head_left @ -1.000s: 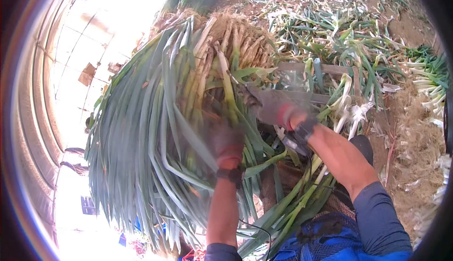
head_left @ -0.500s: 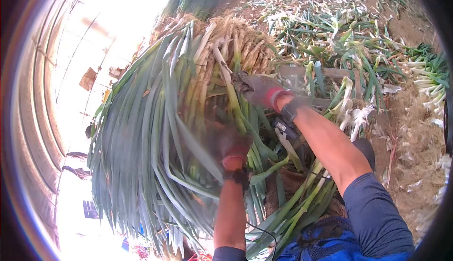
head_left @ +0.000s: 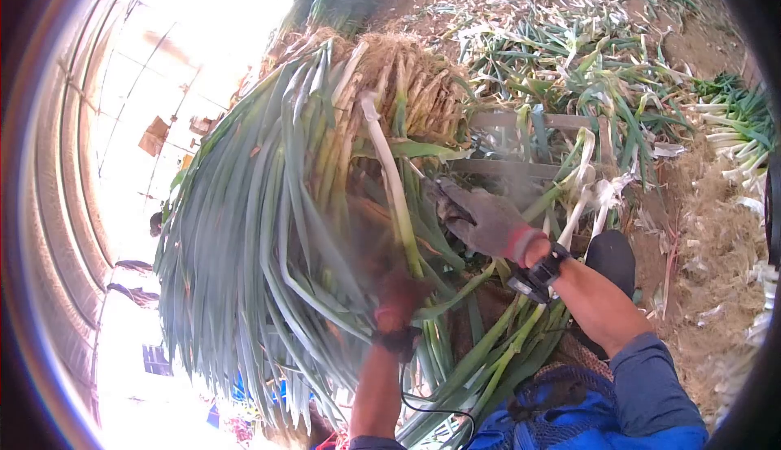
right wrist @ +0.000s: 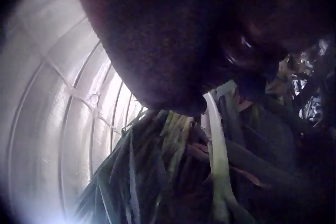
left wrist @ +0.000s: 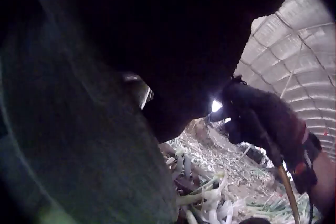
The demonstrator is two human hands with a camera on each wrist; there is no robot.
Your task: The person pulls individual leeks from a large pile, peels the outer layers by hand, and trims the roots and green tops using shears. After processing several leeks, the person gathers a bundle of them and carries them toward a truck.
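Over the right side of a green leek heap (head_left: 244, 230), the gloved left hand (head_left: 400, 294), though blurred, is seemingly gripping a long white-and-green leek (head_left: 393, 181) near its leaves, presumably leaving the shank exposed; the grey-gloved right hand (head_left: 484, 218) is clasping a slim dark tool (left wrist: 269, 145).

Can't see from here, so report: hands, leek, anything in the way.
Left hand blurred at green part of leek, grip unclear. Right hand beside leek, holding thin-tipped tool. Leek's white stem in view. Leafy pile crowds left hand.
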